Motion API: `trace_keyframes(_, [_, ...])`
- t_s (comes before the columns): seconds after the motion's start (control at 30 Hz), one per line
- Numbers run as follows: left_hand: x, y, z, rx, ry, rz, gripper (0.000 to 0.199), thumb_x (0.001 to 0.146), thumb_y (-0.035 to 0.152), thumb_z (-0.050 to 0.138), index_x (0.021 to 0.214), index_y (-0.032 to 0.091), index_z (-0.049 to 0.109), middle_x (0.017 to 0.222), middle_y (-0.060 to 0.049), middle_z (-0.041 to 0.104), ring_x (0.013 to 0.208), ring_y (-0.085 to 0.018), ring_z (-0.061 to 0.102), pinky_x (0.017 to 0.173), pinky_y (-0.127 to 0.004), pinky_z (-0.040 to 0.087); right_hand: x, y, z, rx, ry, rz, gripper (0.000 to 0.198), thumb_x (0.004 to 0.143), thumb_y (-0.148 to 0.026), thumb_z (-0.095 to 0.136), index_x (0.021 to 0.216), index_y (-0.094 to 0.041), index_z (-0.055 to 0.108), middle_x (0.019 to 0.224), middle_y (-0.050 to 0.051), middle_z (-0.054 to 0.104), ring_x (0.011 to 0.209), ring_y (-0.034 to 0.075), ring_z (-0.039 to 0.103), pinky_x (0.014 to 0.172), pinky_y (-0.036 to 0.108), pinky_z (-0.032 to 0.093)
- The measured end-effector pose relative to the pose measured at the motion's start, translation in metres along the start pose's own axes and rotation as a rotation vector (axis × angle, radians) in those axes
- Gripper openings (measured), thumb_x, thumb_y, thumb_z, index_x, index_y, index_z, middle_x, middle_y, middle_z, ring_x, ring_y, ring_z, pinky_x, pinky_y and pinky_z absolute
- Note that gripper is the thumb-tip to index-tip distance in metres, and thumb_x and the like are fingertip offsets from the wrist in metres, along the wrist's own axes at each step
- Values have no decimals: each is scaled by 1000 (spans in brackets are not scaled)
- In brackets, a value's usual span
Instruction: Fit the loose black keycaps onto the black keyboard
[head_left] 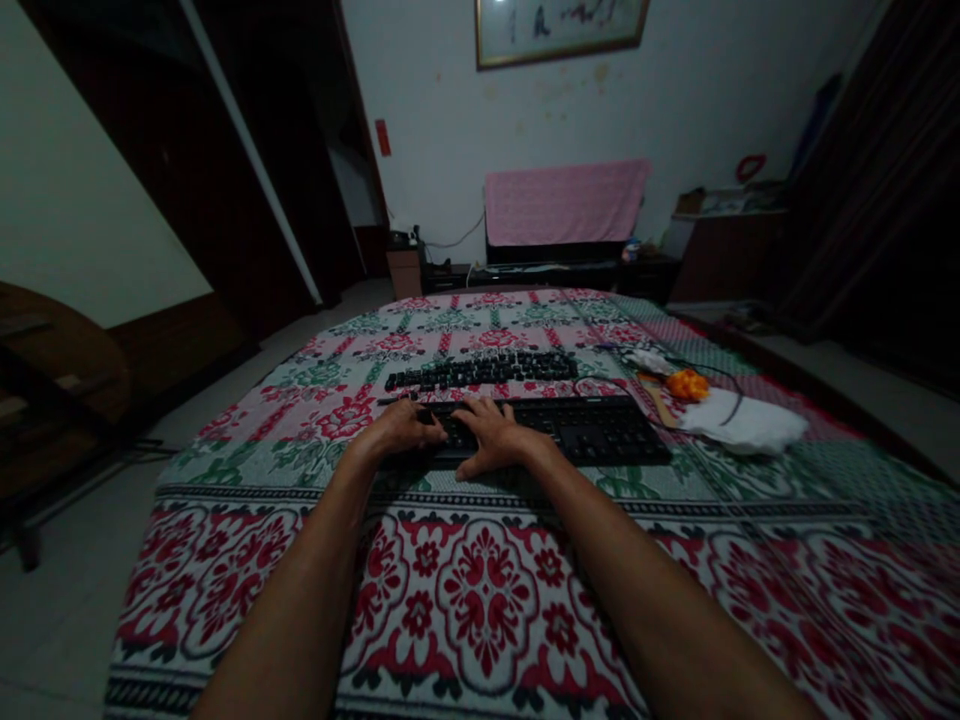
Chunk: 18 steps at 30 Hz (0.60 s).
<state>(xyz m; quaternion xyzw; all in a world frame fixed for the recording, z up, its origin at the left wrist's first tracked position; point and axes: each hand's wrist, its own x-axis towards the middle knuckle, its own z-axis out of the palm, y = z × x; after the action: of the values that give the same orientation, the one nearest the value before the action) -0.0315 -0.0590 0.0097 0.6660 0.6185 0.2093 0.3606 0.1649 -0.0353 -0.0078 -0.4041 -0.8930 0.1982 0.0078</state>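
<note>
A black keyboard (615,432) lies flat on the patterned cloth in front of me, with both hands over its left half. My left hand (401,430) is at the left end, its fingers bent and drawn together close to the keys; whatever is between them is too small and dark to make out. Beside it, my right hand (491,435) rests on the keyboard with fingers spread and the thumb stretched toward the near edge. Just beyond the keyboard, many loose black keycaps (487,370) lie in a long band. A thin dark item (390,401) shows behind my left hand.
The patterned cloth (487,600) covers the table. To the right are an orange bundle (687,384), a white cloth or bag (746,422) and a dark cable (739,385). Further back, a pink cloth (566,205) hangs over a dark screen by the wall.
</note>
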Motion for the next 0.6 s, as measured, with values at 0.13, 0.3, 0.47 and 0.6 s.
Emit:
trace_keyframes(0.13, [-1, 7, 4, 69, 31, -87, 20, 63, 35, 64, 66, 15, 63, 47, 3, 54, 42, -10, 46, 42, -20, 35, 1, 1, 1, 8, 3, -6, 114, 51, -68, 70, 145, -22, 26, 155, 14, 4, 140, 40, -2, 108, 63, 2])
trace_keyframes(0.3, [3, 15, 11, 258, 176, -227, 18, 63, 31, 62, 56, 15, 59, 46, -1, 56, 43, -12, 50, 41, -20, 33, 1, 2, 2, 9, 18, -16, 110, 52, -66, 71, 144, -23, 28, 155, 13, 6, 140, 39, -1, 108, 62, 2])
trace_keyframes(0.47, [1, 23, 10, 318, 193, -242, 19, 64, 33, 60, 56, 15, 60, 50, -4, 59, 45, -15, 55, 42, -22, 36, 0, 2, 2, 12, 14, -24, 110, 53, -67, 70, 144, -22, 27, 155, 13, 4, 140, 40, -2, 108, 63, 2])
trace_keyframes(0.6, [-5, 30, 8, 347, 217, -241, 22, 65, 34, 58, 55, 15, 61, 48, -5, 59, 48, -16, 56, 45, -22, 37, 0, 2, 1, 10, 8, -27, 110, 53, -68, 69, 144, -22, 27, 155, 14, 4, 140, 39, -3, 108, 62, 1])
